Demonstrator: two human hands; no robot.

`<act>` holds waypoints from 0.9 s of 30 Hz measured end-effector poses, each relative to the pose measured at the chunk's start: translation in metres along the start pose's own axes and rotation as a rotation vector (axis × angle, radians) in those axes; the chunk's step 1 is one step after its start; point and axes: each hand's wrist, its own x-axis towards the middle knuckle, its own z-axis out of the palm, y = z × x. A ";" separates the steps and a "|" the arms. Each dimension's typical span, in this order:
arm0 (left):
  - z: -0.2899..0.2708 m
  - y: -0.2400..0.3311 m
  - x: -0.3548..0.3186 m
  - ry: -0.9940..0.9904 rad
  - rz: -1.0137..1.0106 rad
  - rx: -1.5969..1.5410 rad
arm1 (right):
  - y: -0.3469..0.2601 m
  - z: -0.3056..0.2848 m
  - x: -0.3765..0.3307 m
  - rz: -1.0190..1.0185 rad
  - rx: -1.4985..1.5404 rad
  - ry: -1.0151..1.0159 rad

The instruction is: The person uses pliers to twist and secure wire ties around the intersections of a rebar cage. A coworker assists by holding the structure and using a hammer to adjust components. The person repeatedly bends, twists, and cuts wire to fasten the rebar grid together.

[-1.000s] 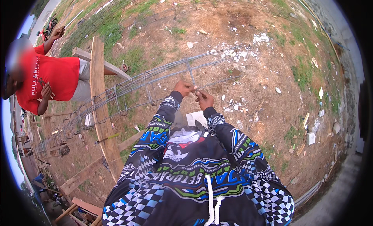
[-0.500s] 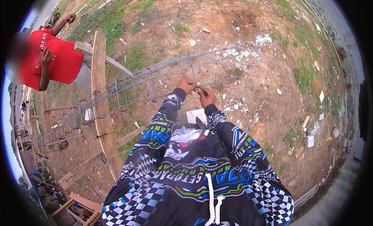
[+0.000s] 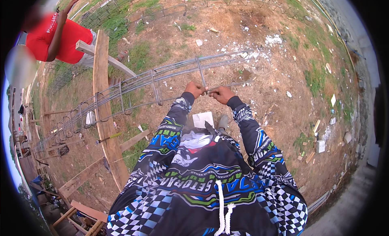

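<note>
A long cage of steel reinforcing bars [image 3: 137, 85] runs from the far left toward the middle, with square stirrups around its bars. My left hand [image 3: 195, 89] is closed at the lower corner of the end stirrup [image 3: 200, 69], where it meets the lower bar. Fingertips pinched, my right hand [image 3: 221, 94] meets the left one at that same corner. Whatever is between the right fingers is too small to make out. Both hands partly hide the joint and the lower bar.
An upright-looking wooden plank [image 3: 101, 65] crosses under the cage at left, beside another timber [image 3: 109, 61]. A green-handled tool [image 3: 111, 137] lies across the plank. A person in a red shirt [image 3: 60, 37] stands far left. White rubble [image 3: 273, 40] litters the ground; a wall borders the right.
My right hand and forearm have swung to the right, the hand turning flatter while its fingertips stay by the joint. My left hand barely moved. The person in red has shifted and raised an arm.
</note>
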 end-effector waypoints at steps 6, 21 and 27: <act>-0.002 0.002 -0.003 -0.042 -0.054 -0.025 | -0.021 -0.033 0.030 -0.106 -0.461 0.123; -0.008 0.013 -0.007 -0.136 -0.032 0.019 | 0.012 -0.025 0.077 0.711 -0.491 -0.142; -0.001 0.010 -0.005 -0.152 0.053 0.056 | -0.004 -0.029 0.067 0.801 -0.520 -0.147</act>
